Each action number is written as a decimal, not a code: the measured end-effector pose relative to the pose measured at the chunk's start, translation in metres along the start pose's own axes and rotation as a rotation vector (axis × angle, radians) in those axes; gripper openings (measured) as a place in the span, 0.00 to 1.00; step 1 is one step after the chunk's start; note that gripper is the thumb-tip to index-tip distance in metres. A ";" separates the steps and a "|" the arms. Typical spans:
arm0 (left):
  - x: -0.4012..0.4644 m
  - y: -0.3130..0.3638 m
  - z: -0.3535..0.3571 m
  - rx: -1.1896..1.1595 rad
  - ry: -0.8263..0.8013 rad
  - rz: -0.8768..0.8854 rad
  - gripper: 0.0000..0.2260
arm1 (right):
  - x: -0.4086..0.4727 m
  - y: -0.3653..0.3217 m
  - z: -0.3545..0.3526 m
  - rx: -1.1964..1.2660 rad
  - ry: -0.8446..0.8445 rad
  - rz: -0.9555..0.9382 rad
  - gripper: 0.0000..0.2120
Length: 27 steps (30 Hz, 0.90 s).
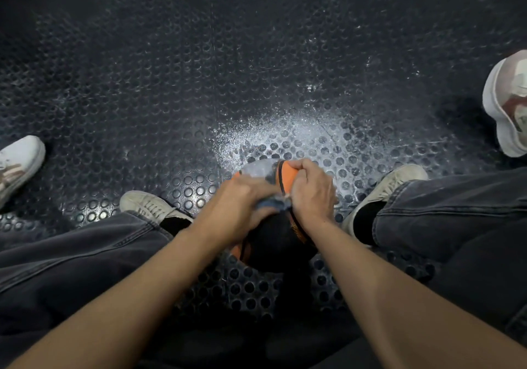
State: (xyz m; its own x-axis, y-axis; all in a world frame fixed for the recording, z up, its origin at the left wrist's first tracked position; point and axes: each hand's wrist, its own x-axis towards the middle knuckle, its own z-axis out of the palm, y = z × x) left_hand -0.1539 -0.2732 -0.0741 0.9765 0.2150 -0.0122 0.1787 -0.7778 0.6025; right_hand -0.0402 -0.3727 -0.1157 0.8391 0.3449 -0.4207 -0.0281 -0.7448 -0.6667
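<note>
A studded black floor (199, 69), dusted white at centre, fills the frame. On it, at lower centre between the person's shoes (148, 206), sits an orange-and-black ball (288, 179). The right hand (312, 189) curls its fingers over the ball's top and grips it, while the left hand (239, 197) clutches a blue cloth (274, 204) against the ball.

left hand (239, 197): fingers curled | right hand (310, 191): fingers curled | forearms (159, 277): bare, converging

A gym or sports room: black studded rubber floor (176, 89), white powder (285, 124) dusting it, an orange basketball (288, 179)
</note>
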 end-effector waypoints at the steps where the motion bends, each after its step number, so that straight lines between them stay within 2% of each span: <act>1: 0.008 -0.003 0.002 0.011 0.064 -0.046 0.06 | 0.000 -0.001 0.002 0.002 0.006 0.006 0.16; 3: 0.013 0.003 0.012 0.027 0.191 -0.125 0.05 | 0.003 -0.004 0.003 0.043 0.047 0.045 0.16; 4: 0.009 0.009 0.019 0.033 0.206 -0.102 0.04 | 0.005 -0.004 0.003 0.062 0.063 0.070 0.16; 7: -0.025 0.018 0.027 0.014 -0.040 0.145 0.05 | 0.006 -0.001 0.002 0.076 0.084 0.109 0.16; 8: -0.028 0.014 0.023 0.027 -0.085 0.180 0.05 | 0.005 -0.001 0.003 0.080 0.082 0.106 0.16; 9: -0.023 0.010 0.019 0.037 -0.072 0.178 0.07 | 0.006 -0.002 0.004 0.080 0.076 0.102 0.16; 13: -0.010 0.011 0.027 0.047 0.214 -0.045 0.06 | 0.014 -0.010 0.007 0.063 0.053 0.138 0.15; 14: -0.016 0.017 0.035 0.051 0.196 -0.025 0.06 | 0.015 -0.009 0.007 0.062 0.069 0.154 0.15; 17: -0.042 0.024 0.048 0.153 -0.051 0.243 0.09 | 0.014 -0.001 0.007 0.071 0.117 0.156 0.15; 19: -0.036 0.017 0.040 0.176 -0.074 0.316 0.08 | 0.014 0.002 0.006 0.090 0.115 0.141 0.14; 20: -0.028 0.015 0.037 0.121 -0.017 0.271 0.06 | 0.015 0.001 0.006 0.094 0.114 0.138 0.15; 23: -0.010 0.010 0.028 0.009 0.275 -0.011 0.06 | 0.015 -0.001 0.005 0.097 0.116 0.130 0.13; 24: -0.010 0.008 0.027 0.014 0.282 -0.022 0.06 | 0.013 0.000 0.006 0.104 0.121 0.123 0.12; 27: -0.018 0.004 0.019 -0.013 0.097 0.101 0.06 | 0.008 0.007 0.006 0.099 0.120 0.108 0.11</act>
State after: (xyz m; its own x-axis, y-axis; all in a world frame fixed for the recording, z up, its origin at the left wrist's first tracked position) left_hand -0.1688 -0.2919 -0.0864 0.9730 0.1932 0.1260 0.0785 -0.7910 0.6068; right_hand -0.0368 -0.3716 -0.1269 0.8868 0.1906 -0.4210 -0.1704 -0.7119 -0.6813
